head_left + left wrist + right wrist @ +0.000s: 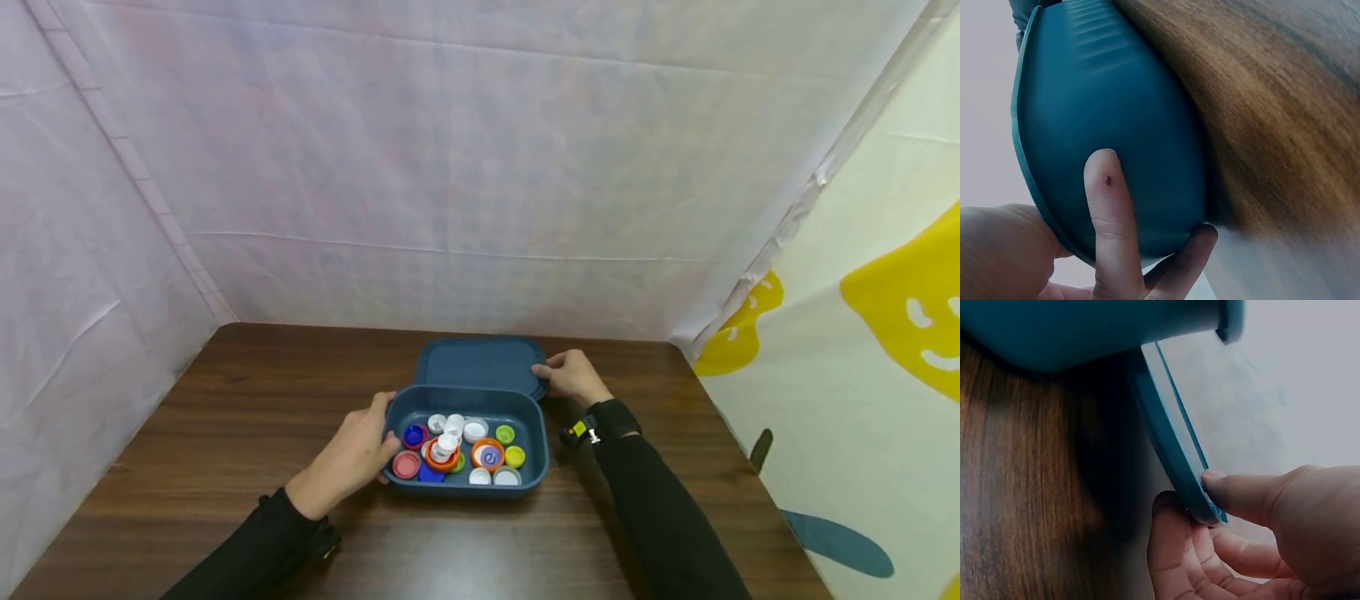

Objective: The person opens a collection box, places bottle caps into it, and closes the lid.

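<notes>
A dark blue plastic box [468,492] stands on the table with several bottle caps in it: white, orange, red, blue and yellow-green. Its left end is gripped by my left hand [352,457], thumb over the rim and fingers along the outer wall. The left wrist view shows those fingers [1110,206] against the box wall [1116,112]. Behind the box lies a matching blue lid [480,362]. My right hand [573,377] pinches the lid's right edge between thumb and fingers. In the right wrist view, the lid [1169,431] tilts beside the box [1085,331], its edge raised off the table.
The brown wooden table [300,367] ends at a white cloth wall [450,167] behind the lid. More cloth hangs at the left and right, the right one printed with yellow smiling shapes [915,308].
</notes>
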A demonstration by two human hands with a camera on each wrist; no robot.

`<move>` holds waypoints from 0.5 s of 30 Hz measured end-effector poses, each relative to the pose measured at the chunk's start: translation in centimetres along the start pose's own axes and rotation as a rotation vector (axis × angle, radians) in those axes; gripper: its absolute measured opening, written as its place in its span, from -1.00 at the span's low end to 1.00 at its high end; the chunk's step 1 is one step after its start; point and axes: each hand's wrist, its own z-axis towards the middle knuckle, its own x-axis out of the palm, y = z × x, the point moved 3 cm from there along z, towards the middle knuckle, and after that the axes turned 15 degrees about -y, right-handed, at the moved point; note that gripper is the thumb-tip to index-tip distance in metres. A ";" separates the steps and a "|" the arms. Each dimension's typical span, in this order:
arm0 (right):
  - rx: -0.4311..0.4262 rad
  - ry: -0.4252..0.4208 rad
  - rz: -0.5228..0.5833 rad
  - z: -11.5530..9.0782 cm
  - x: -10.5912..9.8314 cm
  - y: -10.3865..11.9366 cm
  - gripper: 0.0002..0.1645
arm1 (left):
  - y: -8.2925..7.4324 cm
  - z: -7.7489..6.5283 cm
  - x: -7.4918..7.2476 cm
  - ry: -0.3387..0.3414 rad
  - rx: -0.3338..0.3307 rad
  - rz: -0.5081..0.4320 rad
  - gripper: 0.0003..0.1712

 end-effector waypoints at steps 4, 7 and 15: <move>0.022 0.004 0.063 0.0 0.0 -0.1 -0.52 | 0.0 0.0 -0.1 0.000 -0.002 0.002 -0.19; 0.030 -0.006 0.099 -0.1 -0.3 0.0 -0.54 | 0.0 -0.1 -0.1 0.002 -0.006 0.006 -0.19; 0.021 -0.046 0.150 -1.0 -1.1 0.5 -0.52 | -0.2 0.0 0.0 0.008 -0.014 0.010 -0.18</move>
